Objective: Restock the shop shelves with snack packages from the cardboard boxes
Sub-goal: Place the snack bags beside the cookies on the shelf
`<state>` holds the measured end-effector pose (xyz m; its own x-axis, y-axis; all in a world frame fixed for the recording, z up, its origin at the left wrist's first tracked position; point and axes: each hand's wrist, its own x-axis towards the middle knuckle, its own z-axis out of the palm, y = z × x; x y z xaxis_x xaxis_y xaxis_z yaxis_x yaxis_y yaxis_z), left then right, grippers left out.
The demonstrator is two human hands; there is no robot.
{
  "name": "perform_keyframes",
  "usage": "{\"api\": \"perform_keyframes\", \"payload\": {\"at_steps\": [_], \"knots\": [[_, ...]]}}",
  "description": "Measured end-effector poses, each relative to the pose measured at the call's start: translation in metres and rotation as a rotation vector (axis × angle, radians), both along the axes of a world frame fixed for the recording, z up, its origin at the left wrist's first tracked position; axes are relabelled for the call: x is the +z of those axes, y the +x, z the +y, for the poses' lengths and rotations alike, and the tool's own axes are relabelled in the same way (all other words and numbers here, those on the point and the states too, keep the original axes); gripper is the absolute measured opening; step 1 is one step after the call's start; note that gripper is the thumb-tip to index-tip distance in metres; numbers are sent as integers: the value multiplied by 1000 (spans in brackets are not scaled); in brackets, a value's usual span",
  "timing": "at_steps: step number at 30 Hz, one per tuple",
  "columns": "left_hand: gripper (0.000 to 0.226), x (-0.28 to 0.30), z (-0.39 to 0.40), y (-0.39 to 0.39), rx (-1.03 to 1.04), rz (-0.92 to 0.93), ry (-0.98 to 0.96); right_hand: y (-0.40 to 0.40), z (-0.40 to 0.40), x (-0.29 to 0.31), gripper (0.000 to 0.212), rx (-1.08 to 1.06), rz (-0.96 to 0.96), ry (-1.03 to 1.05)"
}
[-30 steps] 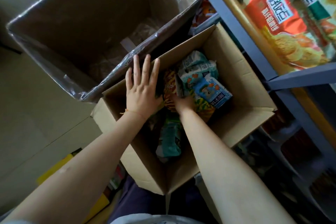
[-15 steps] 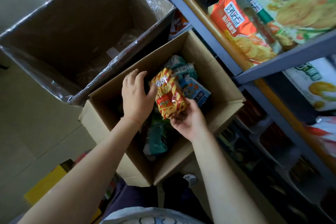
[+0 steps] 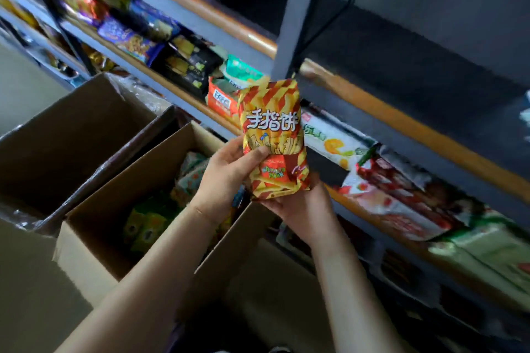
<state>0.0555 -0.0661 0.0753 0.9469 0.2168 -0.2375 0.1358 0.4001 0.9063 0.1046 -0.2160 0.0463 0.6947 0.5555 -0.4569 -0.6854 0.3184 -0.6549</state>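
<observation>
A red-and-yellow striped snack packet [image 3: 272, 135] is held upright in front of the shelves [image 3: 401, 126], above the open cardboard box [image 3: 94, 241]. My left hand [image 3: 226, 175] grips its left side with the thumb across the front. My right hand [image 3: 298, 206] cups the packet's bottom edge from below, fingers curled under it. The box still holds several snack packets [image 3: 149, 221], green, yellow and pale blue ones.
A second, larger cardboard box [image 3: 57, 137] lined with clear plastic stands to the left. Grey metal shelves with orange edges carry many snack bags [image 3: 183, 63]. An upright shelf post [image 3: 298, 11] rises just behind the held packet. More bags [image 3: 401, 198] lie on the lower right shelf.
Both hands have lifted the striped packet out of the box and up toward the shelves. My view has swung up from the box to the shelf rows.
</observation>
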Motion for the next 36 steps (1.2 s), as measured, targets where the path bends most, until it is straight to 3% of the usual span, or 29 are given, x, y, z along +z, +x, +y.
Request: {"api": "perform_keyframes", "payload": {"at_steps": [6, 8, 11, 15, 20, 23, 28, 36], "knots": [[16, 64, -111, 10, -53, -127, 160, -10, -124, 69, 57, -72, -452, -365], [27, 81, -149, 16, -61, -195, 202, -16, -159, 88, 52, -132, -562, -435], [52, 97, -201, 24, -119, -286, 220, -16, -205, 108, 46, -338, -607, -399], [66, 107, -244, 35, -293, -383, 270, -12, -250, 130, 45, -476, -684, -432], [51, 127, -267, 63, -275, -390, 306, 2, -283, 152, 21, -560, -840, -758], [53, 130, -272, 95, -231, -352, 326, 25, -288, 160, 22, -635, -944, -925], [45, 129, -271, 161, -279, -405, 443, 71, -280, 171, 16, -537, -918, -1065], [47, 114, -268, 260, -374, -339, 639, 159, -262, 158, 38, -514, -693, -1116]]}}
